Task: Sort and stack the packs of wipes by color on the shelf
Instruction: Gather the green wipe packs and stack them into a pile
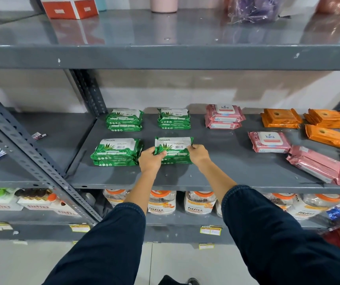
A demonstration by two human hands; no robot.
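Note:
On the grey middle shelf (216, 171) lie packs of wipes in three colours. My left hand (150, 160) and my right hand (198, 154) both grip a green pack (174, 145) by its two ends, on top of another green pack at the front centre. Three more green stacks lie at front left (116, 152), back left (125, 119) and back centre (173, 118). Pink packs sit stacked at the back (223, 116), single in the middle (269, 141), and piled askew at the front right (317, 164). Orange packs (281, 118) lie at the far right.
An upper shelf (165, 56) overhangs close above, carrying a red and white box (70, 8) and a pink cup (164, 4). A slanted steel upright (31, 149) bounds the left. Jars with orange lids (162, 202) fill the shelf below.

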